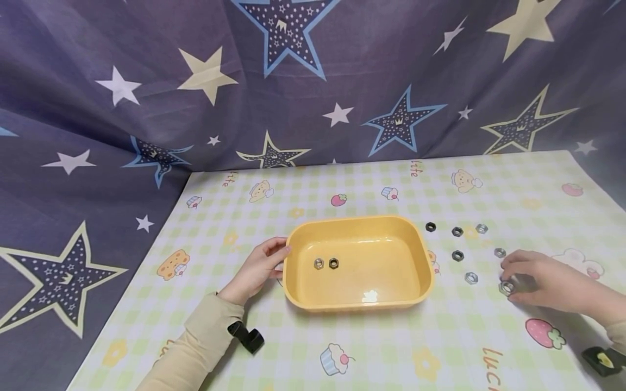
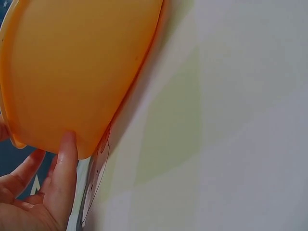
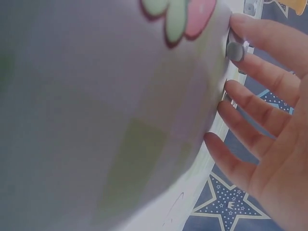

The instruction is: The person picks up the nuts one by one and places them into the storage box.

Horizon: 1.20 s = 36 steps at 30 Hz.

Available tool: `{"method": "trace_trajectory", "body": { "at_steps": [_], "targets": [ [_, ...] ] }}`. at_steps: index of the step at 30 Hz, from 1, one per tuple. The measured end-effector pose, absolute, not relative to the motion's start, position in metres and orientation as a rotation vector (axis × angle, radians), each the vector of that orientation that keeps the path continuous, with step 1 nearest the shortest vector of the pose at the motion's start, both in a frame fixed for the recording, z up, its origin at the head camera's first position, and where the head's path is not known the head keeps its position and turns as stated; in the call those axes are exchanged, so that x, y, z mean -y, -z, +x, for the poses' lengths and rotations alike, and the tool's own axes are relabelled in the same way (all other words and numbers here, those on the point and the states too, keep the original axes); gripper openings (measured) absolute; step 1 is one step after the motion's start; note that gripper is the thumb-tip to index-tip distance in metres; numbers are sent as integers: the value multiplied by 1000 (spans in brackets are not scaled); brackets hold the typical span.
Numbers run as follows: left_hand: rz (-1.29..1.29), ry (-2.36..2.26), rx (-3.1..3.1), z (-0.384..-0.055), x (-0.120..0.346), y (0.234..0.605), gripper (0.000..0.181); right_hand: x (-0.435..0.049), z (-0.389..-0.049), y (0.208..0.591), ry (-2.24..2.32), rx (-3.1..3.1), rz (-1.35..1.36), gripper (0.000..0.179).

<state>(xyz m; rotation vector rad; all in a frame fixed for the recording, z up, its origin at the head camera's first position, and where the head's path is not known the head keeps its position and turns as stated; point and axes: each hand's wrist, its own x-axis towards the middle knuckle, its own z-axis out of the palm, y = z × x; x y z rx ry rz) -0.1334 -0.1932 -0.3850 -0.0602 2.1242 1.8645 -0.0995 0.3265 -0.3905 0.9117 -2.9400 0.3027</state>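
A yellow plastic basin (image 1: 357, 301) stands mid-table, with a silver hex nut (image 1: 319, 263) and a black hex nut (image 1: 333, 263) lying side by side on its floor. My left hand (image 1: 257, 269) grips the basin's left end; in the left wrist view a fingertip (image 2: 70, 139) presses the outer wall. Over on the right, my right hand (image 1: 543, 282) pinches a silver hex nut (image 1: 506, 288) between thumb and index finger, low over the cloth. From the right wrist camera, this nut (image 3: 236, 51) shows between those fingertips, the other fingers spread loosely.
Between the basin and my right hand lie several loose nuts, among them a black nut (image 1: 430, 227), a dark nut (image 1: 457, 255) and a silver nut (image 1: 471, 278). A small silver nut (image 1: 499, 253) lies beside my right fingers. Behind the checked tablecloth (image 1: 274, 347) hangs a star-patterned curtain (image 1: 303, 108).
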Motion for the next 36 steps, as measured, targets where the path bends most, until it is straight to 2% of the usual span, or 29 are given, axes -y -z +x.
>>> {"method": "trace_trajectory", "body": {
  "at_steps": [19, 36],
  "targets": [
    [1, -1830, -2129, -134, 196, 383, 42, -321, -96, 388, -371, 3008, 833, 32],
    [-32, -1830, -2145, -133, 195, 382, 41, -323, -97, 393, -342, 2888, 864, 37]
  ]
}}
